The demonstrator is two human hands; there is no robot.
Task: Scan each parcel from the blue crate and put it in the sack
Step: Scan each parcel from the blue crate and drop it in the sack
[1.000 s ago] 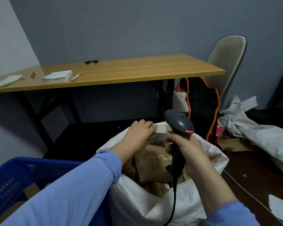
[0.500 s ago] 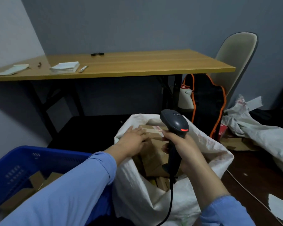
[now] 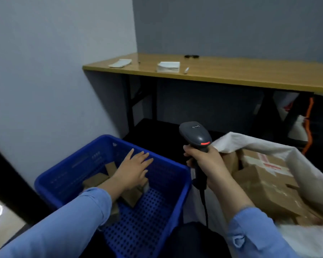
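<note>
Parcels (image 3: 96, 180) in blue crate (image 3: 73, 170) part hidden under left hand (image 3: 133, 169), fingers (image 3: 144, 155) spread, right hand (image 3: 207, 162) gripping scanner (image 3: 195, 135)

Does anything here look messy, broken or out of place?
Only mildly: the brown parcels in the blue crate lie tilted against each other, not stacked flat. Nothing looks spilled or torn.

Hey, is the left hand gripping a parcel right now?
No, the left hand is open, fingers spread over the parcels in the blue crate, gripping none.
</note>
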